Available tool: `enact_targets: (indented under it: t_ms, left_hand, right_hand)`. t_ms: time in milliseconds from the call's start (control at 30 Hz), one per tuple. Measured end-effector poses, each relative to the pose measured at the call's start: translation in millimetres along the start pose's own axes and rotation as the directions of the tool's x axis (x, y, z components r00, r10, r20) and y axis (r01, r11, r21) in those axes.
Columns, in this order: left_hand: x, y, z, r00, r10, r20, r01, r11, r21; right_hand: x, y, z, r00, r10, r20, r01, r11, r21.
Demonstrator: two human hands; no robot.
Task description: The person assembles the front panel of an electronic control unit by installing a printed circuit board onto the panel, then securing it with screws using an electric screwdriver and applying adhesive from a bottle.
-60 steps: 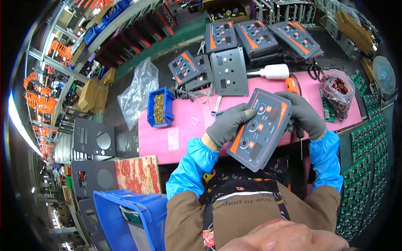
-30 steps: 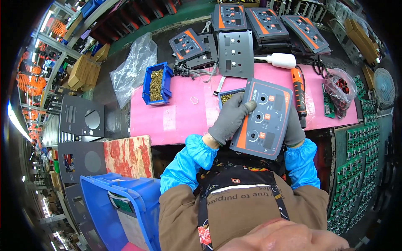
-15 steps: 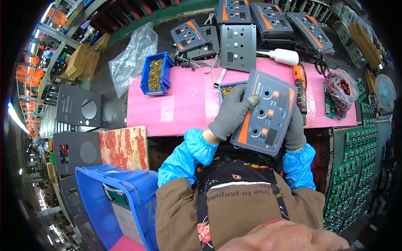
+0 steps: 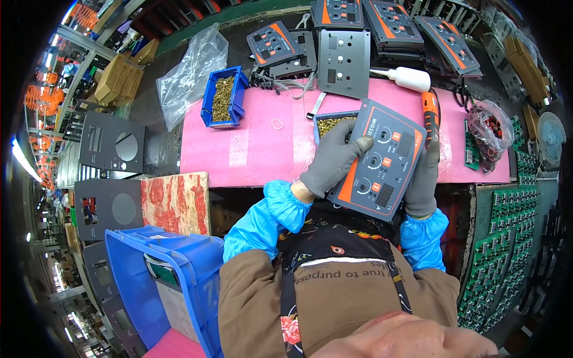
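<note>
A grey front panel with an orange border, round dial openings and dark display windows is held tilted in front of my body. My left hand, in a grey glove, grips its left edge, thumb on the face and the other fingers hidden behind. My right hand, also gloved, lies along the panel's right edge; its thumb is hidden. Just beyond the right fingertips is an orange-and-black electric screwdriver. Partly behind the left hand and panel sits a small blue bin of brass-coloured parts.
On the pink mat stands another blue bin of brass-coloured pieces. Stacked panels, a bare grey panel and a white bottle lie farther back. A large blue crate is at left; green circuit boards are at right.
The right hand's fingers have shifted outward and up along the panel's right edge, showing more beside it. The panel and left hand stay nearly in place; the whole view has shifted slightly.
</note>
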State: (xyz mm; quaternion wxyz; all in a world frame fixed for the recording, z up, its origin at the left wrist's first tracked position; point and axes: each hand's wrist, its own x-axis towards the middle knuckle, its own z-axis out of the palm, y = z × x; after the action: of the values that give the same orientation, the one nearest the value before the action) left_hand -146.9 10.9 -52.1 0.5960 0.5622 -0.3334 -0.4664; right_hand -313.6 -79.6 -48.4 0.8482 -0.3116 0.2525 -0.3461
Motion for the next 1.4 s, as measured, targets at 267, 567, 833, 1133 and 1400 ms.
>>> enact_targets:
  t_ms: [267, 567, 833, 1133, 1400]
  left_hand:
    - [-35, 22, 8, 0.772, 0.628, 0.097, -0.466, 0.455, 0.759]
    - [-44, 2, 3, 0.371, 0.768, 0.521, -0.73, -0.106, 0.675]
    - [-59, -19, -5, 0.944, 0.097, -0.315, -0.095, 0.995, 0.023]
    - [-48, -20, -47, 0.933, -0.073, -0.353, 0.178, 0.946, 0.273]
    - [-61, -24, -39, 0.96, -0.097, -0.264, 0.128, 0.986, 0.103]
  right_hand:
    - [-4, -22, 9, 0.982, -0.174, -0.069, 0.144, 0.939, -0.311]
    - [-26, -28, 13, 0.963, -0.268, -0.012, 0.254, 0.925, -0.283]
    - [16, -36, -19, 0.967, -0.169, 0.188, 0.218, 0.174, -0.96]
    - [47, -15, 1, 0.998, 0.059, 0.013, -0.008, 0.337, -0.941]
    - [18, -3, -19, 0.999, -0.026, 0.024, 0.032, 0.367, -0.93]
